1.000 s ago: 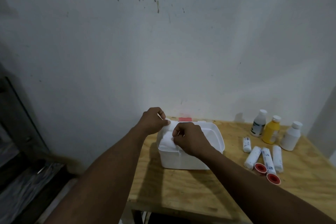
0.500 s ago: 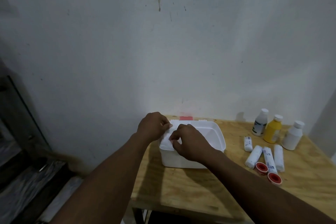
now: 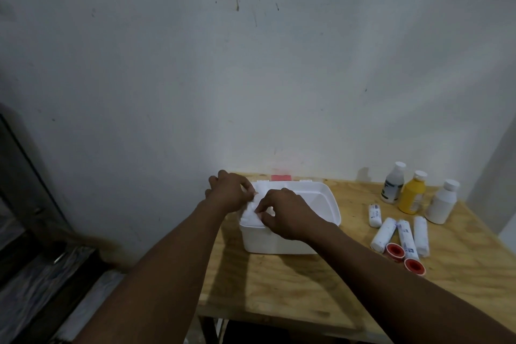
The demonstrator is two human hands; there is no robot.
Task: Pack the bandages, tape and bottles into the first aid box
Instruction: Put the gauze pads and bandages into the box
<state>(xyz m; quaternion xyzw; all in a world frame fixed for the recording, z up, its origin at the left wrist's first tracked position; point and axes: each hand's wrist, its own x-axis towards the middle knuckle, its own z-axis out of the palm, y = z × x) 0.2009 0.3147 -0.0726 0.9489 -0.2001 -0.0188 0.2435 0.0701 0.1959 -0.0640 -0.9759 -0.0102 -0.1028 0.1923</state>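
An open white first aid box (image 3: 331, 208) stands on the wooden table (image 3: 293, 288), its lid back against the wall. My left hand (image 3: 231, 193) and my right hand (image 3: 287, 216) meet over the box's left end, both pinching a white wad of padding (image 3: 251, 211) that sits in that corner. Right of the box lie several white bandage rolls (image 3: 384, 233) and two red tape rolls (image 3: 395, 251). Behind them stand a white bottle (image 3: 393, 186), a yellow bottle (image 3: 412, 196) and another white bottle (image 3: 442, 205).
The wall (image 3: 251, 78) rises directly behind the table. A red latch (image 3: 281, 177) shows at the box's back edge. A dark frame and floor boards (image 3: 33, 274) lie off the table's left edge. Bare wood spreads in front of the box.
Both hands have lowered slightly and pressed the white padding further down into the box's left end. The bottles, bandages and tape have not moved.
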